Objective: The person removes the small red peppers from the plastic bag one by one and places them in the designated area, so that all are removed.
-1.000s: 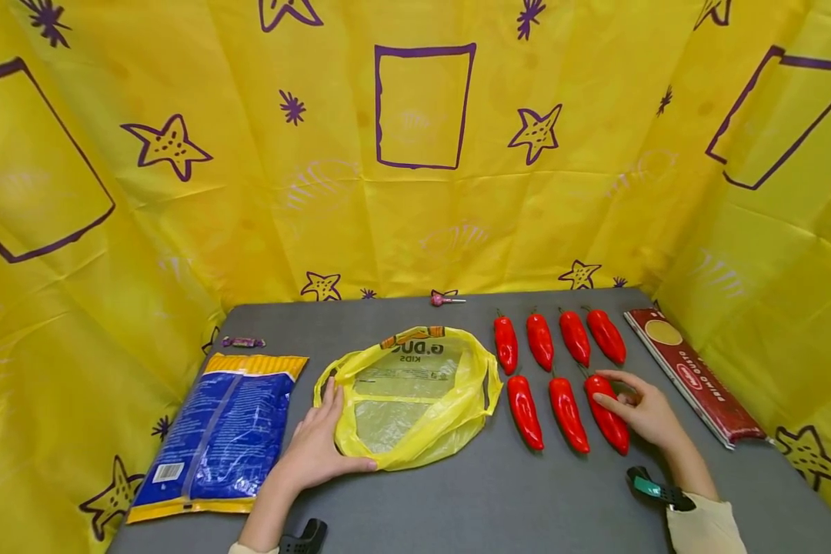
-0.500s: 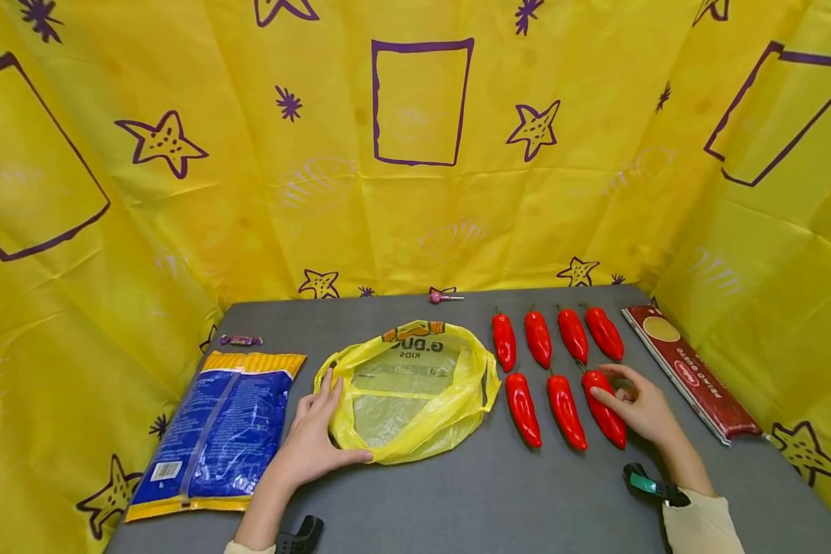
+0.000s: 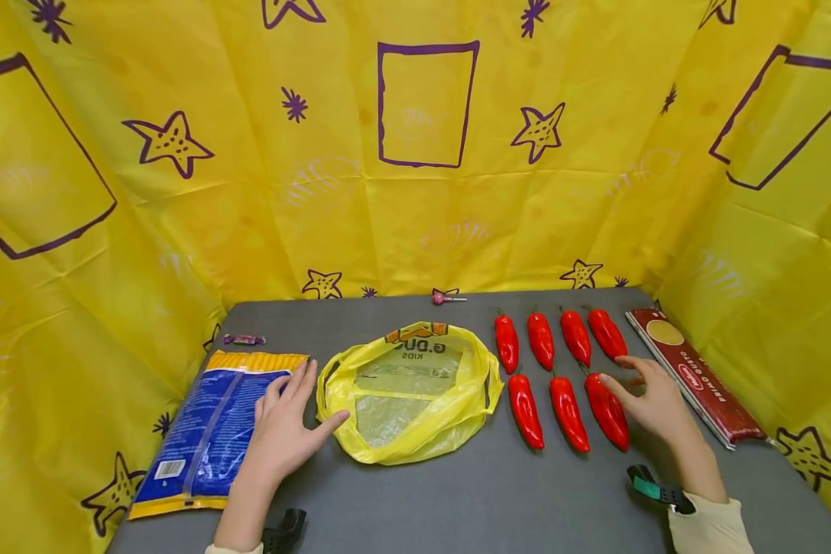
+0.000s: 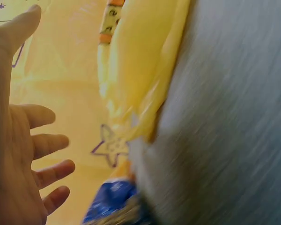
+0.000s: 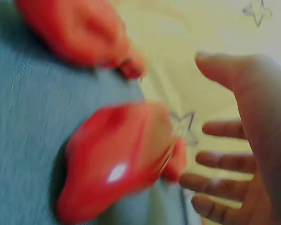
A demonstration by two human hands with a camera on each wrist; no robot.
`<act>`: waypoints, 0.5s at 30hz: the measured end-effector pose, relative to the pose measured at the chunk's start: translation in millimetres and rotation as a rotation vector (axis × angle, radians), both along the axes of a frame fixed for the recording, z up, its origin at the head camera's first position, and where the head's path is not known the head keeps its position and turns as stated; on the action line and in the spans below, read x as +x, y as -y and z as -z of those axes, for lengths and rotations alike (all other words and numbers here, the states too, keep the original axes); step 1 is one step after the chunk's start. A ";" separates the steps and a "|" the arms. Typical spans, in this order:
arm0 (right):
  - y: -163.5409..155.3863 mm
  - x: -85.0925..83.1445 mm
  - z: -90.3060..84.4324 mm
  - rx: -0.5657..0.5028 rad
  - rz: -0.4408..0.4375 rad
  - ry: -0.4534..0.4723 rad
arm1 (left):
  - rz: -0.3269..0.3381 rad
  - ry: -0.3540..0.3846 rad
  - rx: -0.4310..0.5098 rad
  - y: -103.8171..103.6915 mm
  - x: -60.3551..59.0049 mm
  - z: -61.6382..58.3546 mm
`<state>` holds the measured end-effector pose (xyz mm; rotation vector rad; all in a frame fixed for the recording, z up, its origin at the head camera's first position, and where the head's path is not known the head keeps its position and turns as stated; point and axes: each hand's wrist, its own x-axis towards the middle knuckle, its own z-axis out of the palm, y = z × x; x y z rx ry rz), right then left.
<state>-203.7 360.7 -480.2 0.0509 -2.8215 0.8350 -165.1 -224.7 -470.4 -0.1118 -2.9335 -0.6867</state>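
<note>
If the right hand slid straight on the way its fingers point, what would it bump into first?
Most likely the back-row pepper farthest right. The right hand is open beside the nearest front pepper, its fingers aimed up-left toward the back row, though depth is unclear.

On the surface, a plastic bag lies in the middle, a snack packet to its left, seven peppers in two rows to its right, a pasta box farthest right.

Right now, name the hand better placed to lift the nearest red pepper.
Probably the right hand: open, it sits beside the front-row pepper. The left hand lies beyond the yellow bag, over the blue packet.
</note>
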 end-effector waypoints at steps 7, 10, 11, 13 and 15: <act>30.4 -3.9 -24.0 -0.002 0.023 -0.057 | -0.027 -0.031 -0.171 18.4 -6.6 -19.7; 51.3 -8.6 -28.4 -0.014 0.014 -0.078 | -0.019 -0.044 -0.220 20.4 -11.5 -23.8; 59.6 -10.5 -28.9 -0.013 0.008 -0.077 | -0.016 -0.044 -0.232 20.5 -13.4 -24.1; 78.2 -14.4 -28.3 -0.012 -0.011 -0.083 | -0.010 -0.049 -0.253 20.3 -17.1 -23.5; 98.9 -18.2 -26.6 -0.008 -0.035 -0.084 | -0.008 -0.054 -0.271 19.5 -20.3 -21.5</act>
